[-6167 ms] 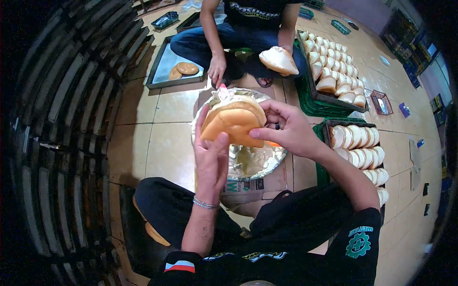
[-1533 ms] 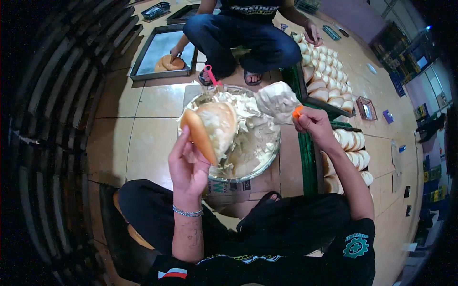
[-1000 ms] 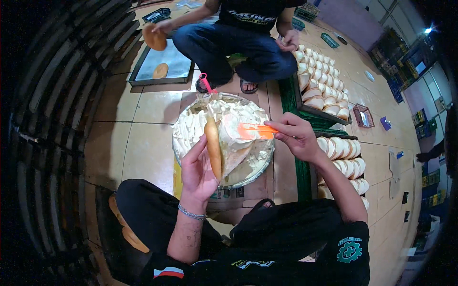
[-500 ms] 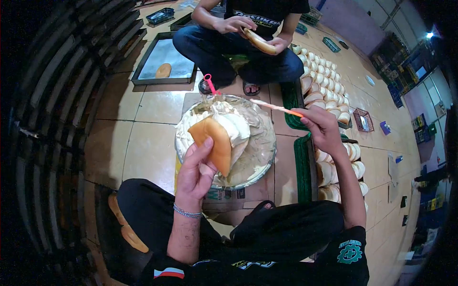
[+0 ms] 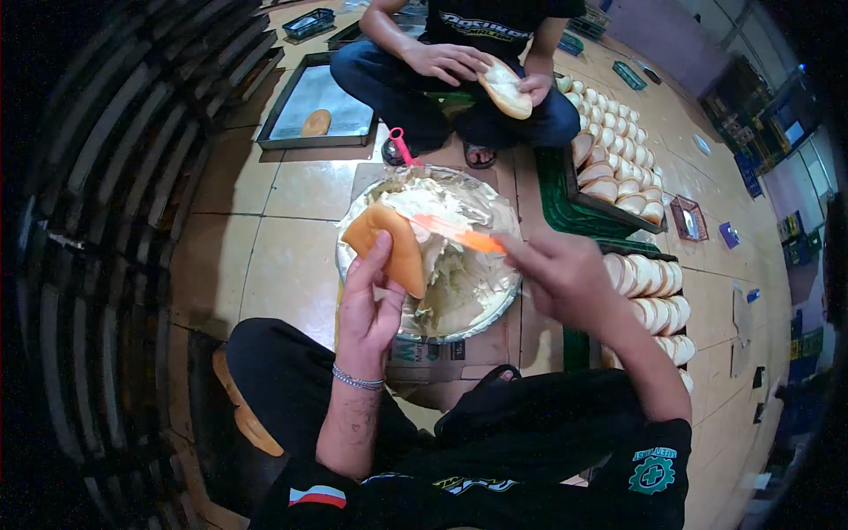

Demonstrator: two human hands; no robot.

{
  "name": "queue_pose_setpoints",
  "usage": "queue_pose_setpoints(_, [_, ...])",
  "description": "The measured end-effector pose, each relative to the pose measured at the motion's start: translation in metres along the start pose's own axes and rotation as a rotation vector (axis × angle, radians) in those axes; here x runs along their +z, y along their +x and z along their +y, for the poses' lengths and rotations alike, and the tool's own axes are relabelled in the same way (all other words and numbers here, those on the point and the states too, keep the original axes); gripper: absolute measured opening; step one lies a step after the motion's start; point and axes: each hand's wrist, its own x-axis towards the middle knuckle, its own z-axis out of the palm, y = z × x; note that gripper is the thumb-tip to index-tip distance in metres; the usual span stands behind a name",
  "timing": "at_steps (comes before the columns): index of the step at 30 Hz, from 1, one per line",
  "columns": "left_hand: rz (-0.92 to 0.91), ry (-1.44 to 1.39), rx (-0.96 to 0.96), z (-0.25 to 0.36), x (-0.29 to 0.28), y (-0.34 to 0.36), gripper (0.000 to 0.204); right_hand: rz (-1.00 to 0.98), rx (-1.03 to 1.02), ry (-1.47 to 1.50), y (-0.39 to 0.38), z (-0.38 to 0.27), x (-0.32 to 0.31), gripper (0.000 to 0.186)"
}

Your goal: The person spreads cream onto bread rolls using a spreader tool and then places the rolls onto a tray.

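In my left hand (image 5: 367, 300) is a flat oval bread bun (image 5: 389, 247), its golden-brown crust turned up, held over the near left of a round tub (image 5: 481, 329) of pale cream. My right hand (image 5: 565, 278) grips the orange handle of a spatula (image 5: 464, 234). The cream-smeared blade reaches over the tub to the bun's right edge; motion blurs it, so whether they touch I cannot tell. Thick white cream (image 5: 442, 196) coats the tub's inside. A pink-handled tool (image 5: 399, 146) stands at the tub's far rim.
Across the tub a seated person holds an opened bun (image 5: 505, 88). Trays of cream-filled buns (image 5: 618, 159) stand on the right, and more filled buns (image 5: 654, 318) nearer me. At the far left a metal tray (image 5: 331, 97) holds one bun. A dark rack (image 5: 115, 221) lines the left side.
My right hand has swung left and down, bringing the spatula from beyond the tub's right side to the bun. The other person's bun now shows its white inside.
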Motion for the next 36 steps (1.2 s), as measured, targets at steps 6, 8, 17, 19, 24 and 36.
queue_pose_setpoints(6, [0.128,-0.194,0.164,0.011,-0.009,0.010,0.039,-0.071,-0.025,0.144,-0.024,-0.019,0.015,0.044])
queue_pose_setpoints(8, [0.124,-0.205,0.133,0.010,-0.009,0.009,0.039,0.072,0.054,0.246,-0.020,-0.012,0.010,0.039])
queue_pose_setpoints(17, [0.003,-0.088,-0.001,-0.005,-0.007,0.007,0.041,0.184,0.057,0.138,0.018,-0.001,0.018,0.042])
queue_pose_setpoints(19, [-0.014,-0.121,0.004,0.001,-0.003,0.004,0.041,0.130,0.009,0.051,0.011,-0.003,0.024,0.044])
queue_pose_setpoints(24, [0.005,-0.076,0.139,0.017,-0.004,-0.003,0.036,0.036,-0.061,0.042,-0.004,-0.003,0.010,0.040])
queue_pose_setpoints(36, [0.017,1.123,0.911,-0.010,0.015,0.009,0.059,-0.089,0.747,0.996,0.003,-0.028,0.006,0.031])
